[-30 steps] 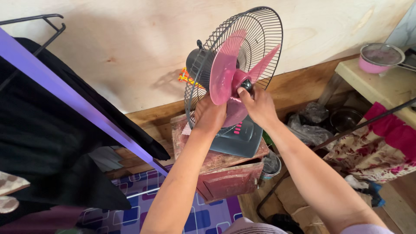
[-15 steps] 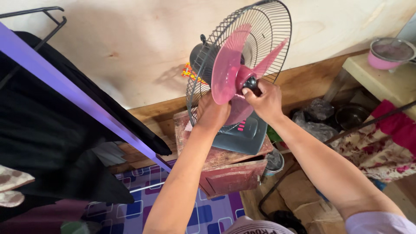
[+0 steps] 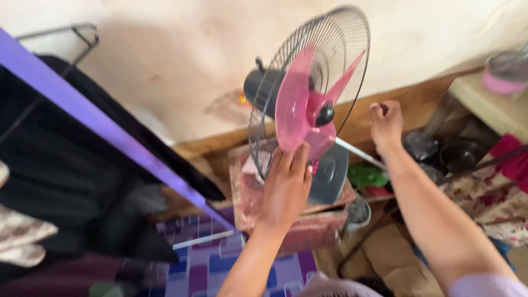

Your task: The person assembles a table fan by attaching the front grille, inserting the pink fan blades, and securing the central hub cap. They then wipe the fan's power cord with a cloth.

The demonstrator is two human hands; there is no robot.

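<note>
1. Plywood wall (image 3: 165, 49) behind, and a beat-up red wooden box (image 3: 286, 220) serving as the surface, sitting by a purple patterned floor mat (image 3: 220, 264).
2. On top stands my desk fan (image 3: 308, 104): rear wire guard (image 3: 352, 33) on, front guard off, pink blades (image 3: 294, 104) bare, black hub cap (image 3: 324, 114) in the middle.
3. My left hand (image 3: 286, 184) rests against the lowest blade, fingers loosely spread, not gripping.
4. My right hand (image 3: 386, 122) hangs off to the side, closed in a fist; too blurry to say if anything's in it.
5. Those blades look thin, light and bendy, probably crackable, so I'd grab at the hub, not the tips.
</note>
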